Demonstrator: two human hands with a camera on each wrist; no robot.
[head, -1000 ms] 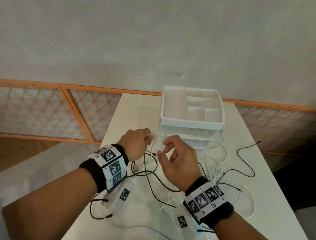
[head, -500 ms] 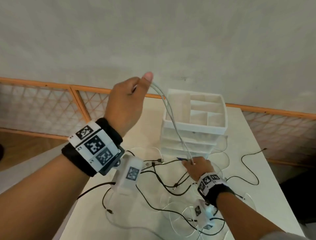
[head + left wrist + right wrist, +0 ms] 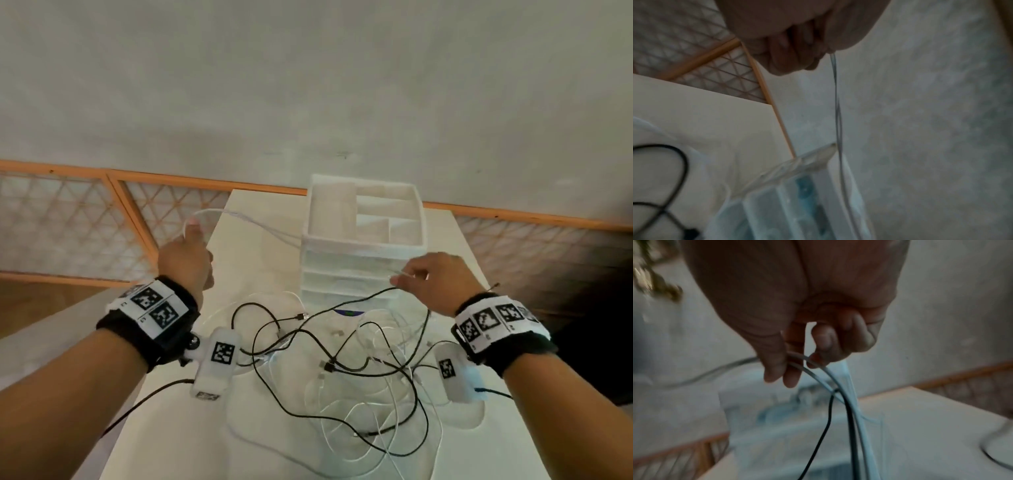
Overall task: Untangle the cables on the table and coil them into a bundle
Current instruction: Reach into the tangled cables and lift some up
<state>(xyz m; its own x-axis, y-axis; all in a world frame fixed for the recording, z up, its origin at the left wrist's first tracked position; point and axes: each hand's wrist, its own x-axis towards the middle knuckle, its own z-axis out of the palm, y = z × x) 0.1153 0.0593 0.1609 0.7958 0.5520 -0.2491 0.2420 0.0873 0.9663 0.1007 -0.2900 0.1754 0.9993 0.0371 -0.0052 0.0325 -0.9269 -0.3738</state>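
Observation:
A doubled white cable (image 3: 260,224) runs taut between my two hands above the table. My left hand (image 3: 186,253), raised at the left, pinches its looped end (image 3: 835,91). My right hand (image 3: 428,275), in front of the organizer, pinches the other part of the white cable (image 3: 812,368) between thumb and fingers. A black cable (image 3: 828,417) hangs looped over that white strand under the right hand. Below both hands lies a tangle of black cables (image 3: 342,363) and white cables (image 3: 376,404) on the white table (image 3: 171,438).
A white drawer organizer (image 3: 366,236) with open top compartments stands at the back middle of the table. An orange-framed lattice panel (image 3: 85,219) runs along the grey wall behind. Black cable ends trail off the table's left and right sides.
My left hand has come down from high up and moved out to the left. My right hand has risen off the tangle and moved right, stretching the white cable between them.

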